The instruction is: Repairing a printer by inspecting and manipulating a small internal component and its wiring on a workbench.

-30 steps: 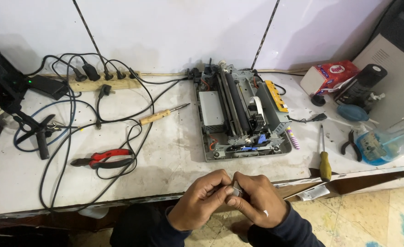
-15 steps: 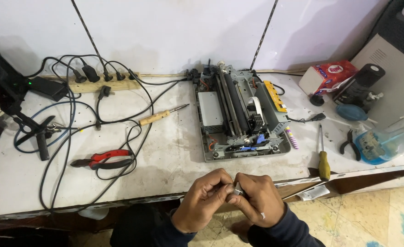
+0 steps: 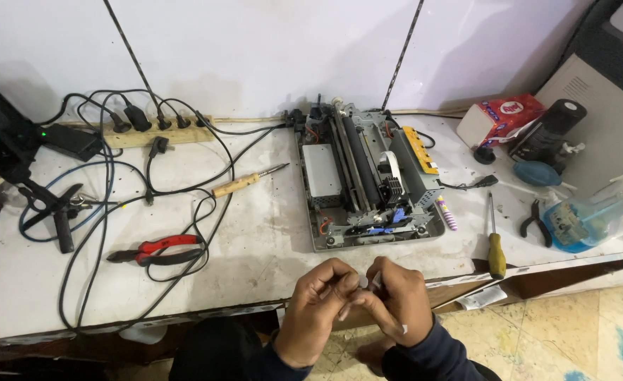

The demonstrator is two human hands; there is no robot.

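Note:
My left hand point(image 3: 317, 307) and my right hand point(image 3: 397, 300) meet at the table's front edge, fingertips pinched together on a small pale part point(image 3: 363, 282). The part is tiny and mostly hidden by my fingers. Just beyond my hands sits an opened printer chassis point(image 3: 368, 176) with a black roller, grey metal frame and a yellow circuit strip on its right side.
A soldering iron with a wooden handle point(image 3: 248, 182) and red-handled pliers point(image 3: 157, 249) lie to the left among black cables. A power strip point(image 3: 153, 130) runs along the wall. On the right lie a yellow-handled screwdriver point(image 3: 495, 243), black pliers point(image 3: 535, 220) and a tissue box point(image 3: 502, 118).
My hands have shifted slightly to the right and up along the table's edge, still pinched on the small part. Everything on the table stays put.

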